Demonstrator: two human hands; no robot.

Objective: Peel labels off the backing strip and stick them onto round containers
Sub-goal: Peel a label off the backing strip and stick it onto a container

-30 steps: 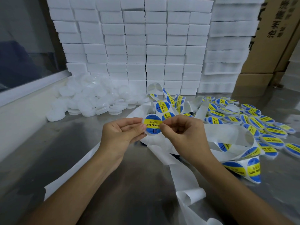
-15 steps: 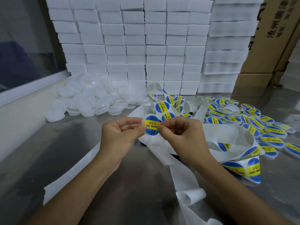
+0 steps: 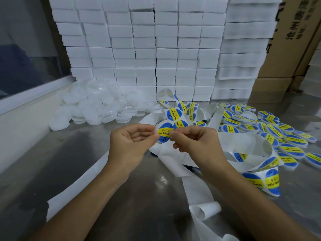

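Note:
My left hand (image 3: 130, 145) and my right hand (image 3: 196, 143) meet above the metal table, both pinching a round white container (image 3: 163, 134) that carries a blue and yellow label. My right fingertips press on the label's right edge. The white backing strip (image 3: 194, 190) lies in loops under and in front of my hands, with more blue and yellow labels (image 3: 174, 113) on its far part. A pile of plain white containers (image 3: 97, 106) lies at the back left. Labelled containers (image 3: 278, 134) are spread out at the right.
A wall of stacked white boxes (image 3: 156, 49) stands behind the piles. Brown cardboard cartons (image 3: 291, 37) rise at the back right. A window ledge (image 3: 26, 94) runs along the left. The table (image 3: 69, 162) is shiny grey metal.
My right fingers have slid further left over the label, covering more of it. The container has tilted slightly and both hands have stayed in about the same place.

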